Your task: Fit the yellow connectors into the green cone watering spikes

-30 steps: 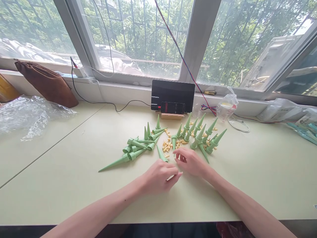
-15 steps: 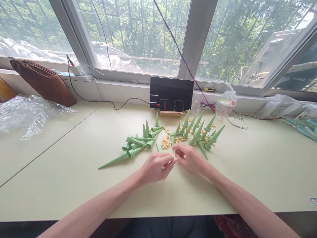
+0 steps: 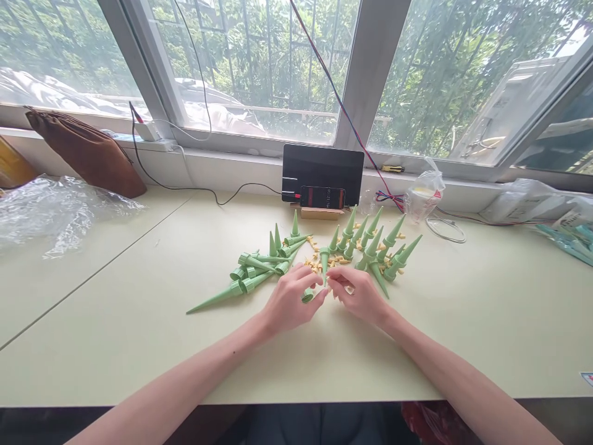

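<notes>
A green spike (image 3: pixel 325 259) is seen at mid-desk, its narrow end pointed toward the person and met by the fingertips of both hands. Right hand (image 3: pixel 356 295): fingers curled, thumb and forefinger drawn together near that tip, presumably for fine control; whether anything small is pinched cannot be told. Left hand (image 3: pixel 293 300): thumb and forefinger parted, arched over a second spike (image 3: pixel 307 295), partly hidden; a hold on anything cannot be confirmed.

Small yellow fittings (image 3: pixel 343 261) are heaped just beyond, between the two spike groups, probably so that either hand can reach them. At left, loose spikes (image 3: pixel 252 282) are mostly laid flat and overlapping, as if unsorted. At right, spikes (image 3: pixel 370 250) are mostly stood tip-up, apparently rested on their broad ends, with yellow pieces at their bases.

Farther back, a phone (image 3: pixel 323 197) is propped on a cardboard stand (image 3: pixel 319 214) before a dark tablet (image 3: pixel 324 165), likely for easy viewing.
</notes>
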{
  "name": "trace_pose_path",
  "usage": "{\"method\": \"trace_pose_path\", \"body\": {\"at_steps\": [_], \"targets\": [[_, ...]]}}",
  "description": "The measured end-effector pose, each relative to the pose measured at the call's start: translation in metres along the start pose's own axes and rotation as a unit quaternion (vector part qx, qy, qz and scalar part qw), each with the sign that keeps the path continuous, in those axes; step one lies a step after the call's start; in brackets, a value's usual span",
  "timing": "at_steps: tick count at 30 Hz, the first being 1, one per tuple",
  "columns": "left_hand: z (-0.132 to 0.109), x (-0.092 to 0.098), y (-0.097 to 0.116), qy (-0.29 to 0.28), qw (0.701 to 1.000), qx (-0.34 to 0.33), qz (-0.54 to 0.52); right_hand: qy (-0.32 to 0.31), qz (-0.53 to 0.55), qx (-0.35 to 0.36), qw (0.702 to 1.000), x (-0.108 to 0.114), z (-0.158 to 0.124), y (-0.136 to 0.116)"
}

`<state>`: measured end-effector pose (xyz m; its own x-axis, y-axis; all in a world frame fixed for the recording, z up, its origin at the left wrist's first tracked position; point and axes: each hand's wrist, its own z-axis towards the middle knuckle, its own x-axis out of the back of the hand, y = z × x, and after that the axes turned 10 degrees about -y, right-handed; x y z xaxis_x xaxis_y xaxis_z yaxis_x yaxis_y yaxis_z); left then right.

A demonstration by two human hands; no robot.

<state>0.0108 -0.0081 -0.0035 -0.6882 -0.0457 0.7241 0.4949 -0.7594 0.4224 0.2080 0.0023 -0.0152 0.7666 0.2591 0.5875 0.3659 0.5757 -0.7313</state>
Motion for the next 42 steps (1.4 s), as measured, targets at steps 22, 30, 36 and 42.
{"method": "trace_pose_path", "body": {"at_steps": [22, 30, 36, 42], "targets": [[0.000, -0.002, -0.012, -0.042, 0.996, 0.056, -0.057, 0.010, 0.043, 0.025, 0.999, -0.003, 0.001, -0.005], [0.002, 0.003, -0.010, -0.035, 0.996, 0.069, -0.036, 0.001, 0.045, 0.007, 0.999, -0.003, 0.002, -0.003], [0.005, 0.012, -0.008, 0.057, 0.985, 0.162, -0.028, 0.054, 0.026, -0.010, 0.998, -0.002, 0.003, 0.000], [0.005, 0.014, -0.010, 0.052, 0.970, 0.228, -0.060, 0.064, 0.016, -0.020, 0.998, -0.002, 0.004, 0.003]]}}
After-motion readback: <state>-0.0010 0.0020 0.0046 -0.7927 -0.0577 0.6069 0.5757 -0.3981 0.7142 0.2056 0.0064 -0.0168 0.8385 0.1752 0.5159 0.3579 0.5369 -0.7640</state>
